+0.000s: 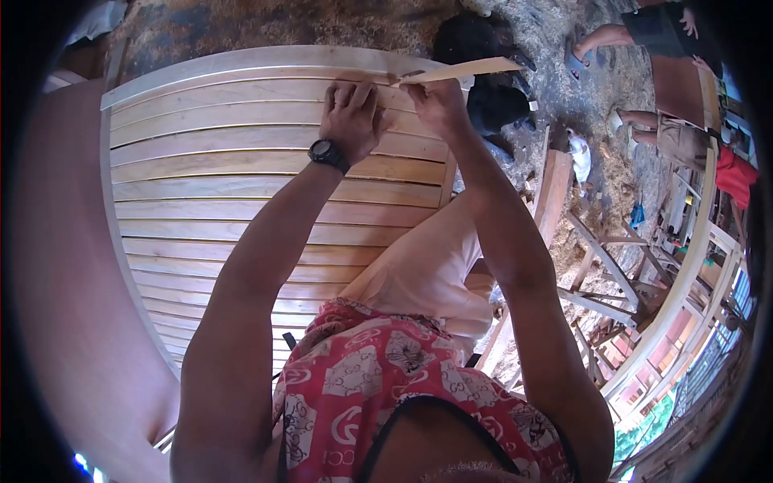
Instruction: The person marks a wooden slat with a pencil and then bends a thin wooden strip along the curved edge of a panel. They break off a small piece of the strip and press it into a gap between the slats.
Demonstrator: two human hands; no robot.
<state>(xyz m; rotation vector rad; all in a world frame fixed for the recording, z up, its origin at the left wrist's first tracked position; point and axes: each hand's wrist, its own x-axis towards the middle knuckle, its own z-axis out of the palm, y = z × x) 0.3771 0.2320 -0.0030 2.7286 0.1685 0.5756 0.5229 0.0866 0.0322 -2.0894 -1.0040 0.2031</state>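
Observation:
Below me lies a slatted wooden panel (274, 165) with narrow dark gaps between its pale boards and a frame piece along its far edge. My left hand (352, 117), with a black watch (328, 153) on the wrist, rests on the upper slats; its fingers are somewhat bent and apart, and nothing shows in them. Just to its right, my right hand (440, 105) grips a thin, flat strip of wood (471, 71). The strip's narrow end points left, at the slats near the panel's far edge. Part of the strip is hidden by my fingers.
A large smooth brown board (72, 241) stands along the left. Dark objects (491, 97) lie beyond the panel's right corner. Shavings cover the ground (547, 48). Wooden beams (596, 266) and frames fill the right side. Other people's legs (604, 39) show at upper right.

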